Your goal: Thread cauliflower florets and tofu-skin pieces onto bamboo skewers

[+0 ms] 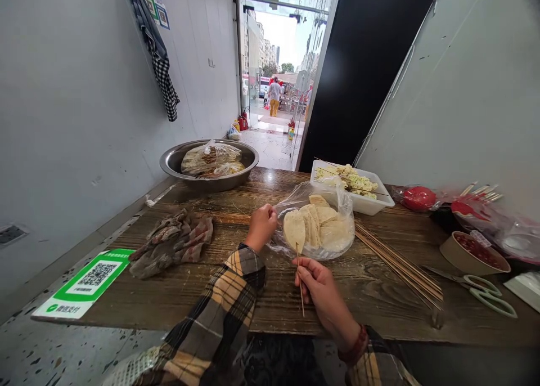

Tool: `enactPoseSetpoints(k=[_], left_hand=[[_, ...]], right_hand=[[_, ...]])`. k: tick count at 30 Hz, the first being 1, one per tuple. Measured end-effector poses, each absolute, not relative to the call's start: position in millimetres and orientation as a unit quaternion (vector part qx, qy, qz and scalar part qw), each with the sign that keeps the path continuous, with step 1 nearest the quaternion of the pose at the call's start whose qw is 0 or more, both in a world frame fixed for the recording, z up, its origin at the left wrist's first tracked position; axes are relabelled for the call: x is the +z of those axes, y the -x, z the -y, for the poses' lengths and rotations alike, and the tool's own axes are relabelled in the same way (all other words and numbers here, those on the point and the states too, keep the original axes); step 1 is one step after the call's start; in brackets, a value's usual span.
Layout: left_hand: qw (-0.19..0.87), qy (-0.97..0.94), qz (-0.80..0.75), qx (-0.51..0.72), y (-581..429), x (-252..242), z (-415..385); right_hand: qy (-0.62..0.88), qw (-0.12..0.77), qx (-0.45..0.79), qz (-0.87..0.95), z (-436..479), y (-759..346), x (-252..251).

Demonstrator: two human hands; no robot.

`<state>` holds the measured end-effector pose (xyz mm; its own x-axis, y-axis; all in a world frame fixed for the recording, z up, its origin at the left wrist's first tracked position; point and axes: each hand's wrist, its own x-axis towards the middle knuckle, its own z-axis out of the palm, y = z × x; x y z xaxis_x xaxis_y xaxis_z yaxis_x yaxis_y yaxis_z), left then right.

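Worn wooden bench [189, 296], open street door at 12 o'clock. Left hand [261, 225] fingers pinched plastic bag [343, 206] edge; right hand [323, 287] fingers gripped skewer [302, 307] bearing pale slice [294, 228].

Plaid yellow-and-black sleeve [228, 296], green-and-white QR sign [90, 279], red lid [419, 197].

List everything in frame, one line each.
basin: one, metal, back left of table, bagged food inside
rag: one, brownish, table left
QR sign: one, green-white, table's left edge
plastic bag: one, clear, centre, pale slices inside
tray: one, white, behind bag, skewered food
loose skewers: bundle, tan, right of bag
scissors: one, pale handles, right front
paper bowl: one, tan, right, red contents
left hand: pinches plastic bag
right hand: holds skewer bearing one slice
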<state>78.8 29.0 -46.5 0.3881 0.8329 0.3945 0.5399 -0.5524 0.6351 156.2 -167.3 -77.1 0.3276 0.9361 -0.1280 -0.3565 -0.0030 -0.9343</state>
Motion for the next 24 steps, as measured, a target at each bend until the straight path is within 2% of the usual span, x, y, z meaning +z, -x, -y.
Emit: enactPoseSetpoints(k=[8,12,17,21,24], left_hand=[[0.225,-0.784,-0.426,0.391,-79.3,-46.1,-34.3],[0.218,-0.798,-0.413,0.380,-78.5,-45.1,-31.9],[0.221,-0.806,-0.417,0.358,-76.6,-43.0,-33.1],[0.172,-0.788,-0.400,0.435,-77.4,-35.9,-30.5],[0.181,-0.765,-0.379,0.488,-81.4,-28.5,-22.8]], right_hand=[[0.476,0.628,0.546,0.285,130.2,-153.6,-75.8],[0.499,0.580,0.550,0.335,134.1,-162.9,-77.9],[0.614,0.516,0.374,0.465,170.3,-200.2,-75.7],[0.699,0.491,0.202,0.480,202.4,-258.2,-76.2],[0.758,0.414,0.041,0.502,219.6,-309.7,-83.2]])
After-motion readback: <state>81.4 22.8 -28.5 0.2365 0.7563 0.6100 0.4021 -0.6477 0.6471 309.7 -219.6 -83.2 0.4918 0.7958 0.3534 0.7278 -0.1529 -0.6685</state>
